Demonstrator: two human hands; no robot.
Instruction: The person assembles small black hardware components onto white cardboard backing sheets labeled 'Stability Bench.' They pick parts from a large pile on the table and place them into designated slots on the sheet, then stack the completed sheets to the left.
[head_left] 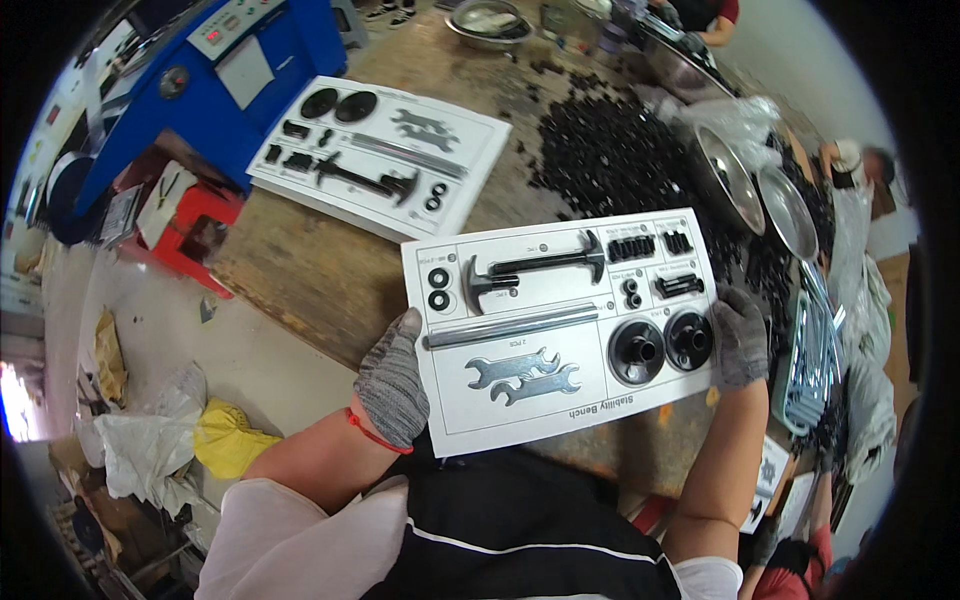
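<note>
A white hardware card [590,385] is held up in front of me, slightly tilted, its print upside down. My left hand [393,385], in a grey knit glove, grips its left edge. My right hand [741,340], gloved alike, grips the right edge. On the card sit two flat wrenches [523,377], metal tubes [512,325], black T-shaped parts [545,262], two round black caps [637,351], black washers [438,289] and rows of small black bolts [631,248]. Fingers behind the card are hidden.
A stack of similar cards [478,165] lies on the wooden table [310,280]. Black small parts [600,150] are heaped beyond, by metal bowls [727,178] and a teal tray [803,385] of metal rods. A blue machine [230,80] and red stool [205,225] stand left. Other people work nearby.
</note>
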